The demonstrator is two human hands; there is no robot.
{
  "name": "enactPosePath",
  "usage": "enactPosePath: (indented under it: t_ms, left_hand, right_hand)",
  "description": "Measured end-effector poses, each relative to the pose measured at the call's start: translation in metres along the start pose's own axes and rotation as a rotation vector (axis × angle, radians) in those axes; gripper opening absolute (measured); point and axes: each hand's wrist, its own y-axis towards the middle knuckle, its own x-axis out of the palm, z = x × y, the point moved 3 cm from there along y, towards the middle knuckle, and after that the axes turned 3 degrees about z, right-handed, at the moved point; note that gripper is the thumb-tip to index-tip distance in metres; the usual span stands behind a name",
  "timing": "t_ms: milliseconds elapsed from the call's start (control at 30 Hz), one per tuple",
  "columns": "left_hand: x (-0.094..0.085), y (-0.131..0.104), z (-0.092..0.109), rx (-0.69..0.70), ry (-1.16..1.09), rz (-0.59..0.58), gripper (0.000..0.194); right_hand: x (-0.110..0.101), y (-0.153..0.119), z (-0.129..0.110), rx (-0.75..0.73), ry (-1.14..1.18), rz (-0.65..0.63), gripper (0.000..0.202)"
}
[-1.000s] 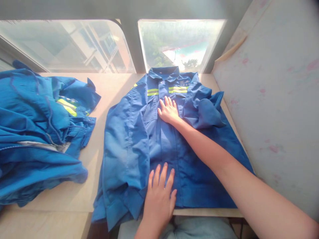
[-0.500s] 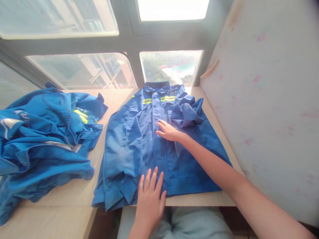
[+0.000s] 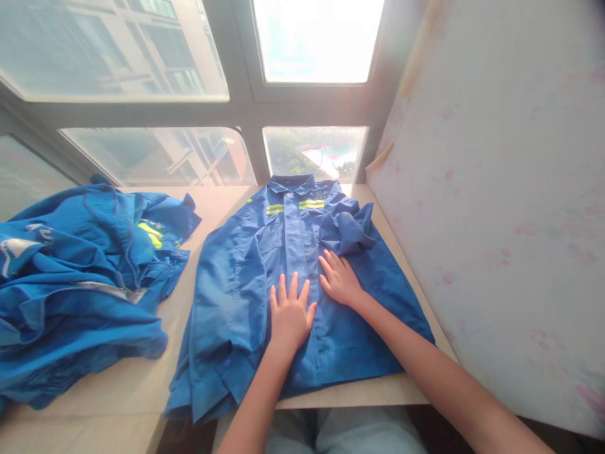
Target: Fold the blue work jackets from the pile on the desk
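A blue jacket (image 3: 236,271) with yellow reflective stripes lies front up, collar toward the window. My left hand (image 3: 290,312) rests flat on its middle, beside the front placket, fingers spread. Just to the right and slightly farther up, my right hand (image 3: 339,277) lies on the jacket front with its fingers apart, below the bunched sleeve. Neither hand holds anything. The sleeve at the left lies along the jacket's side, its cuff near the front edge.
A second blue garment (image 3: 94,252) lies crumpled at the left of the pale table (image 3: 113,388). Behind stands a window frame (image 3: 246,113). A pale patterned panel (image 3: 496,208) rises along the right side. My legs are below the table's front edge.
My left hand has moved up the jacket from near its hem to its middle. My right hand has shifted right and a little down. The view has tilted up slightly.
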Motion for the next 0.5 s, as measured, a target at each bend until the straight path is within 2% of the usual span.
enactPosePath:
  t_ms: [100, 267, 367, 500]
  left_hand:
    - [0.012, -0.02, -0.01, 0.018, 0.03, -0.026, 0.054]
    - [0.011, -0.034, -0.015, 0.071, 0.051, -0.036, 0.056]
    - [0.005, -0.032, -0.012, 0.063, 0.063, -0.053, 0.055]
    - [-0.017, -0.039, -0.007, 0.028, 0.067, -0.066, 0.048]
  right_hand:
    - [0.001, 0.018, 0.015, 0.044, -0.005, -0.005, 0.058]
    - [0.0, 0.072, 0.044, 0.169, -0.001, 0.025, 0.059]
    - [0.0, 0.091, 0.051, 0.219, -0.003, 0.048, 0.057]
    - [0.002, 0.087, 0.053, 0.218, -0.029, 0.07, 0.055]
